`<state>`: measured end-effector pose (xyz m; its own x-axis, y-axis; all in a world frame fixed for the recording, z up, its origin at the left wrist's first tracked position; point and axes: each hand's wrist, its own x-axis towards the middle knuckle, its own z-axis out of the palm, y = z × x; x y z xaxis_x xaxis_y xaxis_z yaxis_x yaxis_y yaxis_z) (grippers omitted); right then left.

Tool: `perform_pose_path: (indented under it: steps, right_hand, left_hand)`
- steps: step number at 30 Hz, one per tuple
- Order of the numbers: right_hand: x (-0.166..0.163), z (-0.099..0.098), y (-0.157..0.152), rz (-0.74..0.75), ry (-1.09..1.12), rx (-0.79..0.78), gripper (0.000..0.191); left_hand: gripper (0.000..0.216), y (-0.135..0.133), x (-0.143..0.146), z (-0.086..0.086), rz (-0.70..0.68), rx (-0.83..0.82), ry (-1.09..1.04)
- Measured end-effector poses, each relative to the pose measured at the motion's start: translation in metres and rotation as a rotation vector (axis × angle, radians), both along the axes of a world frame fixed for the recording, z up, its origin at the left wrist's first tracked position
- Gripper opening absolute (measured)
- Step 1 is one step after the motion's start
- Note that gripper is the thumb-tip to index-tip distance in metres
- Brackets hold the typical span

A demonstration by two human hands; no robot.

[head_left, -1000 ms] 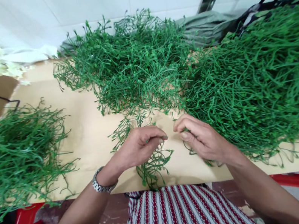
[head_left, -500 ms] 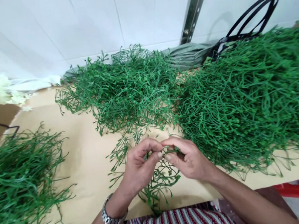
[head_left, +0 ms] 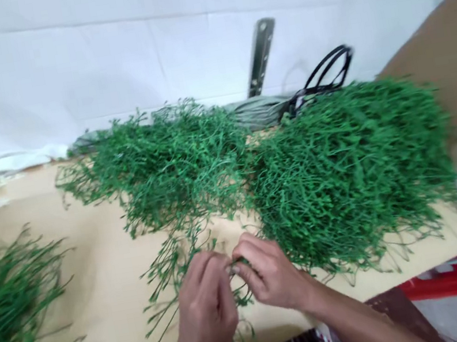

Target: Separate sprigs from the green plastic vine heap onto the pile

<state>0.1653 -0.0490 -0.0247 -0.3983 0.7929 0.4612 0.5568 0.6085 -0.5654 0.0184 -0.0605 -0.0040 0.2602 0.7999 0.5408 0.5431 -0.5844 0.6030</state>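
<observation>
My left hand (head_left: 206, 312) and my right hand (head_left: 267, 272) meet near the front edge of a tan table (head_left: 94, 287). Both hands are closed in a pinch on the same thin green plastic sprig (head_left: 171, 274), which fans out to the left and hangs down below my hands. The fingertips nearly touch each other. A big heap of green plastic stems (head_left: 343, 175) lies just right of my right hand. The picture is blurred by motion.
Another green heap (head_left: 166, 164) sits behind my hands and a third heap (head_left: 11, 312) at the left edge. A folded grey-green cloth (head_left: 256, 111), black wire loops (head_left: 322, 76) and a metal bracket (head_left: 259, 55) stand against the white wall. Brown cardboard (head_left: 452, 69) rises at right.
The view has swung up and to the right. My hands came together from apart and now pinch the sprig closer to the table's front edge.
</observation>
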Motion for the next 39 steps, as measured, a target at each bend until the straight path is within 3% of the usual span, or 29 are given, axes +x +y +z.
perform_pose_path:
  steps: [5,8,13,20,24,27,32,39]
  right_hand:
    - [-0.005,-0.004,0.001,-0.054,0.018,0.087,0.017]
    - [-0.005,-0.006,-0.003,-0.023,0.064,0.018,0.017]
    - [-0.001,-0.007,-0.004,0.095,0.112,-0.174,0.013]
    - [0.009,0.002,0.003,0.251,-0.138,-0.108,0.014]
    - [0.019,0.009,0.011,0.427,-0.184,-0.188,0.016]
    - [0.021,0.008,0.016,0.339,-0.016,-0.334,0.016]
    - [0.008,-0.006,0.014,0.086,0.282,-0.516,0.02]
    - [-0.01,-0.01,0.005,0.039,0.166,-0.501,0.014]
  left_hand:
    - [0.012,0.002,-0.003,-0.004,-0.096,-0.432,-0.273]
    - [0.01,0.001,-0.006,-0.009,-0.078,-0.596,-0.34]
    - [0.003,0.001,-0.01,-0.015,-0.051,-0.577,-0.218]
    - [0.019,0.003,-0.013,-0.012,-0.149,-0.341,-0.033]
    - [0.021,0.01,-0.023,-0.009,-0.242,-0.447,-0.089]
    - [0.012,0.016,-0.029,-0.009,-0.288,-0.644,-0.301]
    - [0.006,0.018,-0.027,-0.016,-0.141,-0.843,-0.628]
    - [0.004,0.014,-0.017,-0.019,-0.001,-0.797,-0.713]
